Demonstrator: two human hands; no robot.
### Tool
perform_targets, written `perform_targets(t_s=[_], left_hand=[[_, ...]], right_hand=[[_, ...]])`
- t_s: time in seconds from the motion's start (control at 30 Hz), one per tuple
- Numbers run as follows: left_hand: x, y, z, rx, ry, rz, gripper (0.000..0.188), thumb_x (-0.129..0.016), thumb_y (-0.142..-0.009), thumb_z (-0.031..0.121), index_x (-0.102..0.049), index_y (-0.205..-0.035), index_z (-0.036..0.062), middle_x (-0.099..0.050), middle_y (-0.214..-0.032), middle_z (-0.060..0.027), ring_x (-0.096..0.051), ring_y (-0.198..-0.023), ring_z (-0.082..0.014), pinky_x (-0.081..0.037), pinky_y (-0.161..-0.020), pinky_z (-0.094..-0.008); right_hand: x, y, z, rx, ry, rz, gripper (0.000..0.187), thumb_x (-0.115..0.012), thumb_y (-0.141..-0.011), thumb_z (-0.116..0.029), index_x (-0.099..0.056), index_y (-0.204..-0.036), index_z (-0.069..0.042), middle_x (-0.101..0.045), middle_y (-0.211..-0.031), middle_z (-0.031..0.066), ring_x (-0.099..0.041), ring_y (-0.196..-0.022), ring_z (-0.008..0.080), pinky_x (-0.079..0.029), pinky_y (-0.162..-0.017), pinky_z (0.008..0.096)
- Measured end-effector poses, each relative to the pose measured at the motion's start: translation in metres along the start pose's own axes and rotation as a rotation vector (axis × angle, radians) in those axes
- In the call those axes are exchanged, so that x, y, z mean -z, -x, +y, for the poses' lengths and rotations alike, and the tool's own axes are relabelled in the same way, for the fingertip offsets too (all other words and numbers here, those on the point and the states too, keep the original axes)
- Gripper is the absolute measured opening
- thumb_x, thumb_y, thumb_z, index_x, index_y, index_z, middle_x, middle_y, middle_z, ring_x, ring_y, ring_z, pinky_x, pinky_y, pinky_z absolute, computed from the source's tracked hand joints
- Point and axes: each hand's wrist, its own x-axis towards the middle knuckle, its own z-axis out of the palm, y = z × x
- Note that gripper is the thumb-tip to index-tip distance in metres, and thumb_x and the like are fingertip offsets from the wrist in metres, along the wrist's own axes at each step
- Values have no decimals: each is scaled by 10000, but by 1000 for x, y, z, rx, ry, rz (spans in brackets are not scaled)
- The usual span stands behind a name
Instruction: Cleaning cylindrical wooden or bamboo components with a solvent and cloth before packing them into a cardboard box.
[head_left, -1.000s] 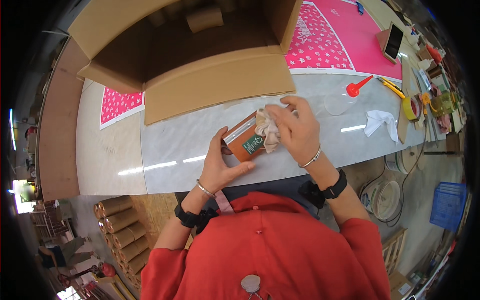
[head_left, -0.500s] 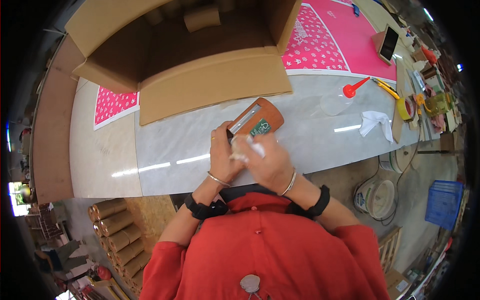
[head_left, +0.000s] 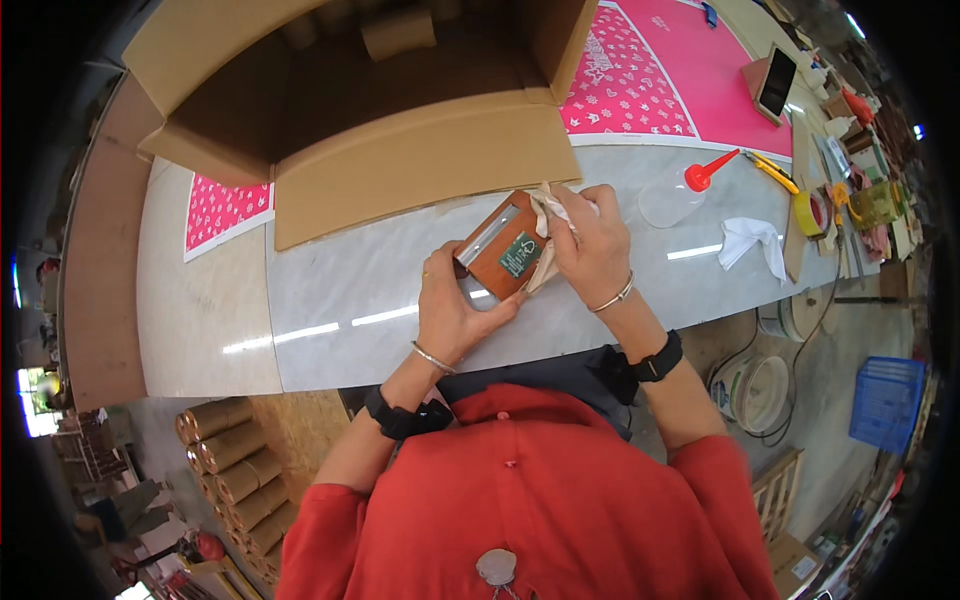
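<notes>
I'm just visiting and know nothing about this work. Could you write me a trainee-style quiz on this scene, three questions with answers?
1. Which hand holds the pale cloth against the brown object?
2. True or false: the clear bottle has a blue nozzle.
3. Where is the open cardboard box? A: on the table, beyond the hands; B: on the floor; C: behind the person.

Key: 1. The right hand. 2. False; it's red. 3. A.
</notes>
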Motion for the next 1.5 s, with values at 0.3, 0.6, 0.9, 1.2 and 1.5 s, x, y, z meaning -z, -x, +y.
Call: perform_targets(t_s=[0.3, 0.6, 0.9, 1.2, 1.5], left_hand=[[-4, 7, 4, -252, -117, 90, 762, -809, -589, 323, -443, -1151, -38, -493, -984, -187, -483, -861, -344, -417, -746, -416], [-6, 6, -2, -394, -275, 88, 793, -810, -575, 310, -430, -1196, -4, -504, -1057, -191, -474, -898, -345, -390, -774, -425], [-12, 3, -27, -362, -112, -19, 879, -811, -569, 351, -416, -1263, -17, -510, -1086, -179, -454, -985, -331, -342, -867, -427], [-1, -7, -19, -469, -294, 92, 699, -744, -635, 254, -445, -1212, -2, -530, -1099, -173, -475, -1000, -332, -341, -874, -437], [6, 6, -15, -227, -57, 41, 735, -758, -658, 309, -436, -1237, -11, -538, -1119, -175, -477, -1045, -339, -322, -917, -417]], right_hand=[[-4, 12, -19, 233, 83, -49, 243, -629, -763, -162, -619, -999, -102, -552, -827, 115, -556, -743, 281, -484, -567, 395], [4, 6, -29, 302, 255, -48, 353, -648, -729, -126, -617, -1078, -87, -519, -827, 116, -561, -689, 257, -483, -557, 369], [-21, 24, -56, 420, 81, -103, 208, -622, -753, -121, -634, -959, -92, -530, -788, 110, -574, -704, 280, -482, -573, 370], [-11, 13, -60, 239, 206, -139, 182, -595, -814, -172, -601, -958, -61, -523, -795, 147, -582, -669, 276, -491, -509, 382], [-5, -3, -41, 245, 126, -45, 203, -652, -719, -99, -616, -917, -74, -531, -899, 92, -603, -719, 254, -507, -575, 346]])
